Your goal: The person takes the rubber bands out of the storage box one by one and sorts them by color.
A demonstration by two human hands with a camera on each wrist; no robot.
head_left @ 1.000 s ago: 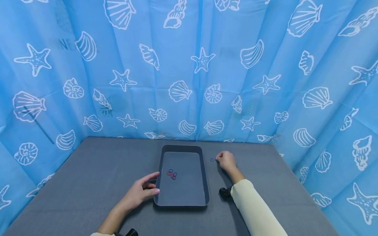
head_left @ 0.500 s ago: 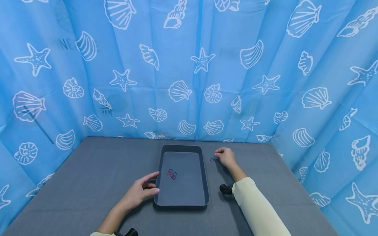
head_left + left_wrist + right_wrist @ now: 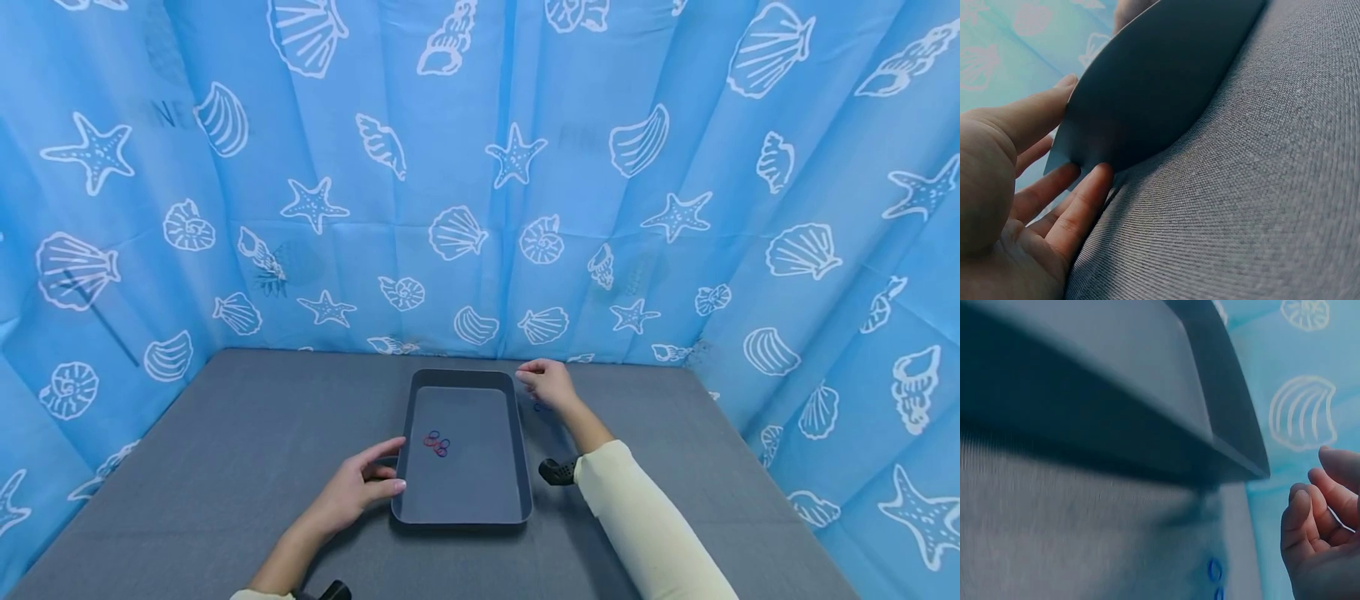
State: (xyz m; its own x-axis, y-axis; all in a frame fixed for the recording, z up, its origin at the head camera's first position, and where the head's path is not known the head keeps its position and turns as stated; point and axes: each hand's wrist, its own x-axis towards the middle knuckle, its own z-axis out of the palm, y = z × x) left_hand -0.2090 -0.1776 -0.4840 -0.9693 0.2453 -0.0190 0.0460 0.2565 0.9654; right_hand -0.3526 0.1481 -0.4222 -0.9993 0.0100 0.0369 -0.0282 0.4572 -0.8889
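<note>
A dark grey tray (image 3: 465,512) sits on the grey table. My left hand (image 3: 348,496) rests at its left side; in the left wrist view the fingers (image 3: 1088,200) touch the wall from below and the thumb lies at the rim. My right hand (image 3: 549,385) is raised by the tray's back right corner, with fingers curled and fingertips near each other. I cannot tell whether it holds something small. Below it on the table lie two blue rings (image 3: 1214,570), partly covered in the head view. Several red and blue rings (image 3: 442,444) lie together inside the tray.
The grey tabletop (image 3: 285,417) reaches back to a blue curtain (image 3: 337,275) with white shells and starfish. A black wrist strap piece (image 3: 557,472) hangs under the right forearm, close to the tray's right wall.
My right hand has risen from beside the two blue rings and moved left to the tray's back right corner. The left hand, the tray and the rings inside it have stayed in place.
</note>
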